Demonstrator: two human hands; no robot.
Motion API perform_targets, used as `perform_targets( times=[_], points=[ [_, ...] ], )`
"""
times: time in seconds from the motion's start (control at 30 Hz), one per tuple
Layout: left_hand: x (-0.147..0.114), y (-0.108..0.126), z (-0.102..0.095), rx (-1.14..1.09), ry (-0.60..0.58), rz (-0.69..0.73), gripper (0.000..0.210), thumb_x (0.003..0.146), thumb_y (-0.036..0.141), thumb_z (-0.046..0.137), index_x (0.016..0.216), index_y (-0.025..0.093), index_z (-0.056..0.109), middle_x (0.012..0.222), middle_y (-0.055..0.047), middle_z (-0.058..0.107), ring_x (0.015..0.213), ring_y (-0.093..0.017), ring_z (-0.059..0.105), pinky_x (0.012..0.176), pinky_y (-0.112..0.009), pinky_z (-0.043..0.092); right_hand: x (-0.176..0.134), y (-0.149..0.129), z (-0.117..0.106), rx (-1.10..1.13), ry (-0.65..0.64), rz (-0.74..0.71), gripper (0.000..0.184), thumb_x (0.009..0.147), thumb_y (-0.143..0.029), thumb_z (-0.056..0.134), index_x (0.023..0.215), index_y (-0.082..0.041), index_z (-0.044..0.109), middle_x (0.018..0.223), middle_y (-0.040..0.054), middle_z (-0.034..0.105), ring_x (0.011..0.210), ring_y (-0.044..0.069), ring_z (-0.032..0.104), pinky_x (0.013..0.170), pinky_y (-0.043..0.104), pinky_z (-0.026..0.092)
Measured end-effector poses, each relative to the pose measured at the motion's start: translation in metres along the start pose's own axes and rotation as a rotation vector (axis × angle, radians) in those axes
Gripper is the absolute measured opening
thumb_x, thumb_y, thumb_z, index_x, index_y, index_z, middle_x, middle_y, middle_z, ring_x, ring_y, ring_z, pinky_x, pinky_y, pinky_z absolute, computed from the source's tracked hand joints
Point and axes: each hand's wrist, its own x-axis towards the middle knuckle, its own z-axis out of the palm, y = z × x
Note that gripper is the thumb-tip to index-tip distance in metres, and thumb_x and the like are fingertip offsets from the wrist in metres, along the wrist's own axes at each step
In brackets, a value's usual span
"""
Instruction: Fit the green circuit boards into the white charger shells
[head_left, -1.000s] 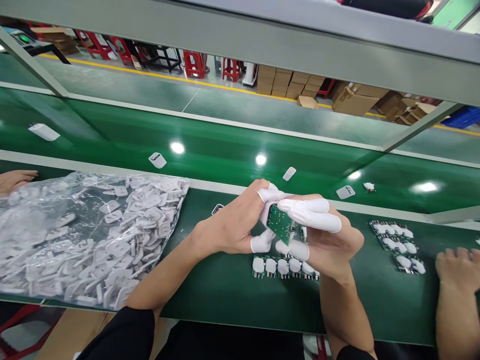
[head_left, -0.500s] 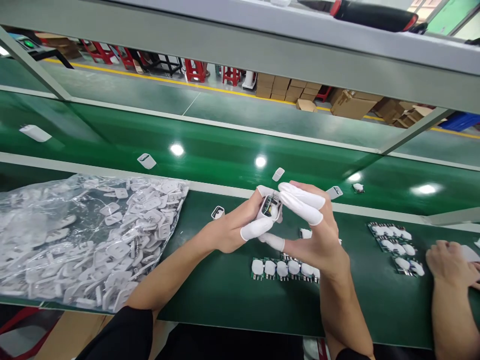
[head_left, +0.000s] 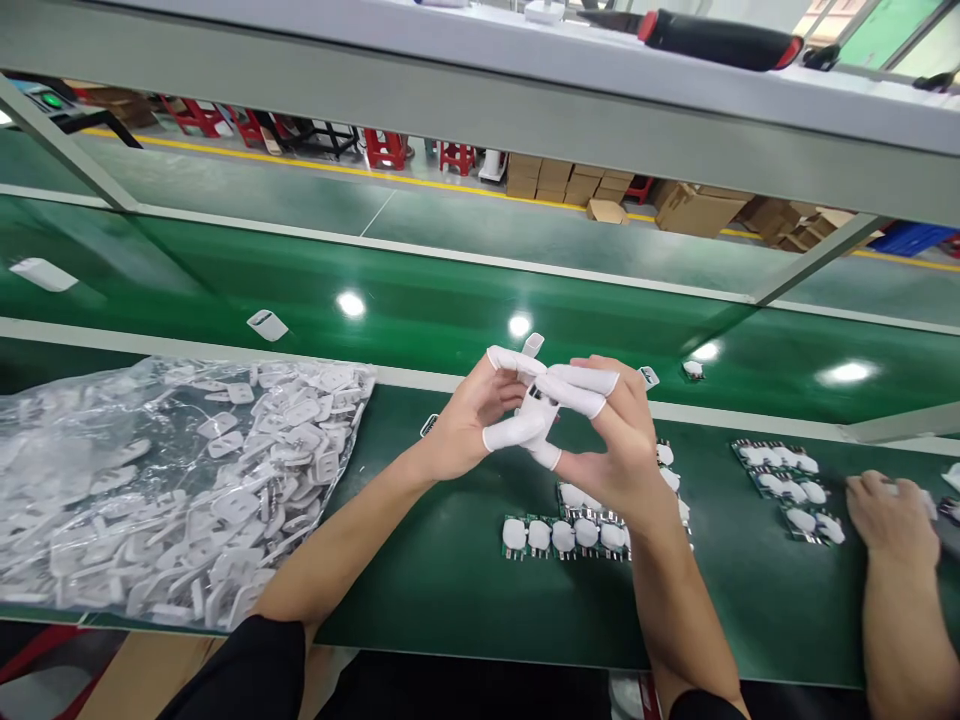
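The left hand and right hand jointly grasp a white case above the worktop. Relative to the case, circuit boards lie in rows toward 5 o'clock; a clear bag of white plastic parts rests between 8 and 9 o'clock.
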Motion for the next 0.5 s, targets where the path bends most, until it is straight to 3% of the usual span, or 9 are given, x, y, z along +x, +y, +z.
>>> perform_targets(
  times=[0.13,0.3,0.4,0.5],
  points=[
    [0.008,-0.003,0.012,-0.362,0.31,-0.155,0.037,0.095,0.046,0.089,0.119,0.025,0.07,0.123,-0.006,0.08,0.107,-0.025,0.083,0.096,-0.042,0.073,0.001,0.006,-0.005,0.116,0.018,0.199,0.082,0.091,-0.042,0.092,0.164,-0.029,0.056,0.151,0.0147,0.072,0.136,0.04,0.069,0.111,0.065,0.061],
    [0.014,-0.002,0.014,-0.658,0.62,-0.265,0.015,0.106,0.034,0.077,0.105,0.02,0.072,0.116,-0.007,0.08,0.107,-0.02,0.083,0.106,-0.037,0.073,-0.001,0.015,-0.009,0.182,0.212,0.222,0.064,0.096,-0.043,0.084,0.157,-0.033,0.065,0.14,0.0119,0.076,0.13,0.04,0.072,0.104,0.065,0.065],
    [0.015,0.001,0.013,-0.691,0.685,-0.242,0.015,0.107,0.032,0.074,0.1,0.02,0.069,0.106,-0.005,0.077,0.101,-0.018,0.082,0.104,-0.035,0.073,-0.002,0.016,-0.009,0.21,0.253,0.214,0.061,0.096,-0.044,0.085,0.153,-0.033,0.068,0.136,0.0115,0.077,0.127,0.039,0.073,0.1,0.063,0.066],
    [0.012,-0.002,0.013,-0.611,0.664,-0.175,0.018,0.107,0.036,0.074,0.101,0.021,0.068,0.105,-0.004,0.076,0.099,-0.018,0.081,0.102,-0.036,0.073,-0.001,0.015,-0.011,0.204,0.264,0.192,0.057,0.096,-0.045,0.084,0.15,-0.033,0.069,0.133,0.0109,0.078,0.125,0.038,0.074,0.099,0.062,0.066]
  ],
)
